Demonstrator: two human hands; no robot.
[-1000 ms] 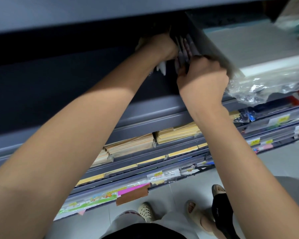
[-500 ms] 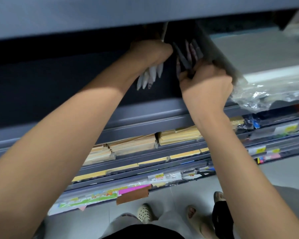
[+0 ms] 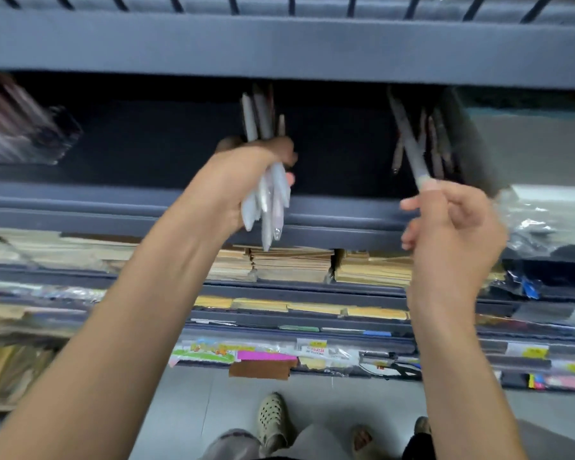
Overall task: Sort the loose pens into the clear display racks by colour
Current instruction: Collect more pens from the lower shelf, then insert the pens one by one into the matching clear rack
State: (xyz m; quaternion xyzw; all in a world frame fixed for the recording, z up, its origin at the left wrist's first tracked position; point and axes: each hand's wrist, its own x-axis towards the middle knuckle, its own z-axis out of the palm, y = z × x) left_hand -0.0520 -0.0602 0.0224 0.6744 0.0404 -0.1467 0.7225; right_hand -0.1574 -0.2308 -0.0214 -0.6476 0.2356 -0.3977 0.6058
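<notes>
My left hand [image 3: 246,174] grips a bundle of several pale grey pens [image 3: 269,207], their tips sticking out below the fist and their ends above it. My right hand [image 3: 452,224] pinches the lower end of one dark grey pen [image 3: 407,144] that slants up into the dark shelf. Several more pens [image 3: 437,151] lean beside it against a clear rack wall [image 3: 468,144] at the shelf's right. The picture is motion-blurred, so pen colours are hard to tell.
A grey shelf lip [image 3: 113,210] runs below both hands. Stacks of brown envelopes [image 3: 292,263] fill the shelf under it, with packaged stationery [image 3: 246,353] lower down. Clear plastic bags [image 3: 545,227] lie at right. Feet [image 3: 273,419] stand on the floor.
Both hands have pulled back out of the dark shelf and moved apart. The left hand came away with its pen bundle; the right now holds a single pen.
</notes>
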